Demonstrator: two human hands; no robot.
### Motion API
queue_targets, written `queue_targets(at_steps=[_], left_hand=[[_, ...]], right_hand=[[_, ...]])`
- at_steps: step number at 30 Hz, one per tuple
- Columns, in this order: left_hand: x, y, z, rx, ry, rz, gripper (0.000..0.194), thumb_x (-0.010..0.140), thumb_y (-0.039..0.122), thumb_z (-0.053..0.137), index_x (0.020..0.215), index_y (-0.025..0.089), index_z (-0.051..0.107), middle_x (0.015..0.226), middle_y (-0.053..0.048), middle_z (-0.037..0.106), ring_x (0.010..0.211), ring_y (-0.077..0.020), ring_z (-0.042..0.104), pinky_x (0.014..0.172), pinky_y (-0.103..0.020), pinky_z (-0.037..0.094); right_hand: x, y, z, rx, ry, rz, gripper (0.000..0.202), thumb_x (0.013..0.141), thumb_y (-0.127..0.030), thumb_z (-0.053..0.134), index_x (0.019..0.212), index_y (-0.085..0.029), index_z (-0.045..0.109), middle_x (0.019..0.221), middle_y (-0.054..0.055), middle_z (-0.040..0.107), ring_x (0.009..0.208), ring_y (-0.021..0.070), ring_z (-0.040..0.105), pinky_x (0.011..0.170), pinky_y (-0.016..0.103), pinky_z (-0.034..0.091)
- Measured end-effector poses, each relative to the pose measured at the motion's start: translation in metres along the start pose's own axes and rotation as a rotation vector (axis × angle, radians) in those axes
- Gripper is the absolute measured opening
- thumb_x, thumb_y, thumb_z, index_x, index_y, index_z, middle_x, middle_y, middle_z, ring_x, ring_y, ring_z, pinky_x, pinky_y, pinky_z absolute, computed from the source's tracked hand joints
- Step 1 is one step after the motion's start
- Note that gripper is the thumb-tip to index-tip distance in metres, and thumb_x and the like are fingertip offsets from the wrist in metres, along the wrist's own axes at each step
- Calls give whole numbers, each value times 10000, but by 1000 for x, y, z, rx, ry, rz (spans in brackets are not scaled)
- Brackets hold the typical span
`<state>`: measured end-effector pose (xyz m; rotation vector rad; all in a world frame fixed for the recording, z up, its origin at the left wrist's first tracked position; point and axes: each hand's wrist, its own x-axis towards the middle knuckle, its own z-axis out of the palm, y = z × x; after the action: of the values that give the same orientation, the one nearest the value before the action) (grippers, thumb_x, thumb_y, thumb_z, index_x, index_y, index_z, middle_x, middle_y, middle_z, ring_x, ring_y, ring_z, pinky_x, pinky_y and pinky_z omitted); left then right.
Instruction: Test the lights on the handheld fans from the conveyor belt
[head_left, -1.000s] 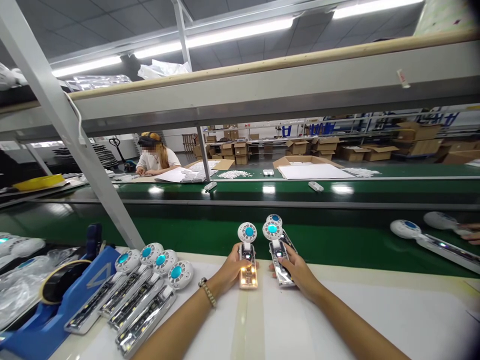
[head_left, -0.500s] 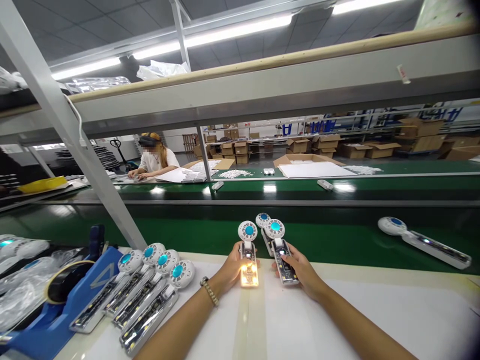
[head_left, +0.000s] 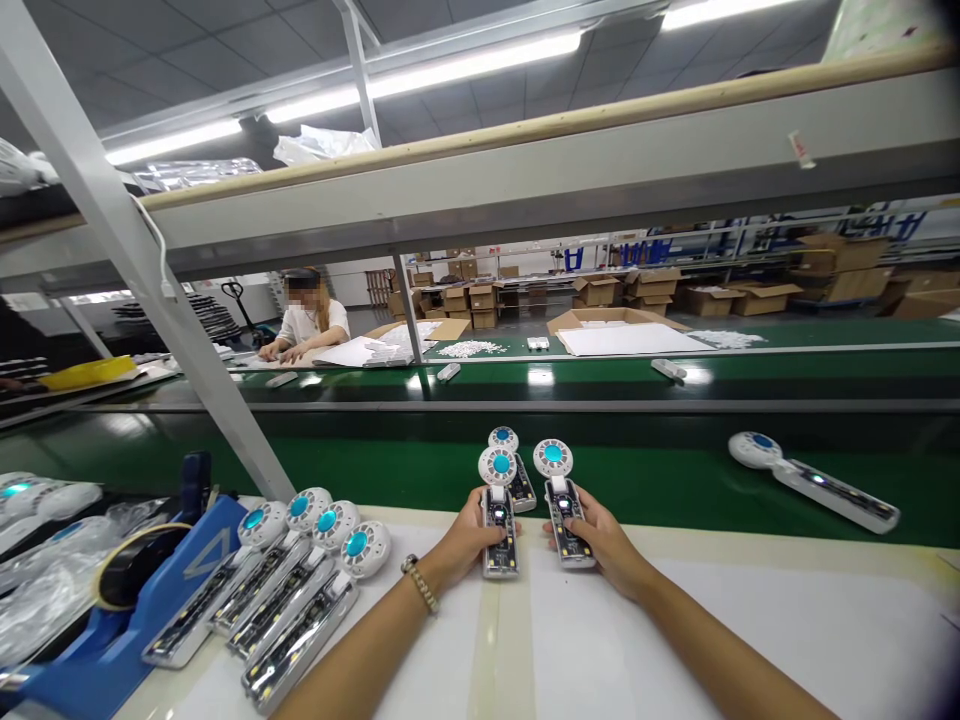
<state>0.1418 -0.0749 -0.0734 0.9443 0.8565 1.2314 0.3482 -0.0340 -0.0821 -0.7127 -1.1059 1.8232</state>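
My left hand [head_left: 478, 537] is closed round a white round-headed handheld device [head_left: 500, 550], thumb on its dark inner board. Its slotted head has a blue centre. A similar device [head_left: 564, 520] is gripped in my right hand [head_left: 592, 530], the thumb pressing on the board near a small white light. Both are held upright, side by side, above the front edge of the white worktop [head_left: 637, 660]. Just behind them, another such device [head_left: 519, 488] lies on the green belt [head_left: 397, 470], partly hidden by the left one.
Several similar devices [head_left: 300, 610] lie in a row at left, beside a blue tape dispenser [head_left: 150, 620]. Another device [head_left: 832, 490] rests on the belt at right. A slanted metal post [head_left: 187, 350] rises at left; a shelf beam [head_left: 487, 190] spans above. Across the belts sits a co-worker [head_left: 307, 320].
The yellow lights on the left hand's device have gone out. The loose devices on the near belt have shifted left, while small white pieces on the far belt have moved right.
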Motion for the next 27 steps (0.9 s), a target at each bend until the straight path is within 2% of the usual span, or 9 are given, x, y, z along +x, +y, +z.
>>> queue_targets(at_steps=[7,13,19,27], left_hand=[[-3,0,-3,-9,6,20,630,594,123,752,1085,205,366,947,-69,600,835,-199,619,825,-390,443],[-4,2,-2,21,19,94,654,610,148,751,1126,217,355,1076,-100,565,882,-202,604,832,-381,448],[-4,4,2,48,8,84,637,601,160,754,1122,225,392,1159,-108,517,899,-210,599,837,-390,453],[-2,0,-2,35,-25,104,627,612,136,733,1122,233,379,1157,-96,486,906,-213,587,833,-413,460]], right_hand=[[2,3,-3,-40,-10,-18,733,633,-368,719,1266,-259,367,1067,68,596,906,250,620,719,366,516],[-1,-1,1,-43,3,20,775,639,-360,721,1291,-236,322,1030,76,611,761,209,644,692,353,512],[0,0,0,-21,-7,-9,717,647,-339,719,1268,-259,369,1057,70,594,913,258,619,738,390,518],[2,4,-4,-16,-28,-19,690,681,-321,701,1269,-254,346,1093,79,575,941,271,613,742,396,525]])
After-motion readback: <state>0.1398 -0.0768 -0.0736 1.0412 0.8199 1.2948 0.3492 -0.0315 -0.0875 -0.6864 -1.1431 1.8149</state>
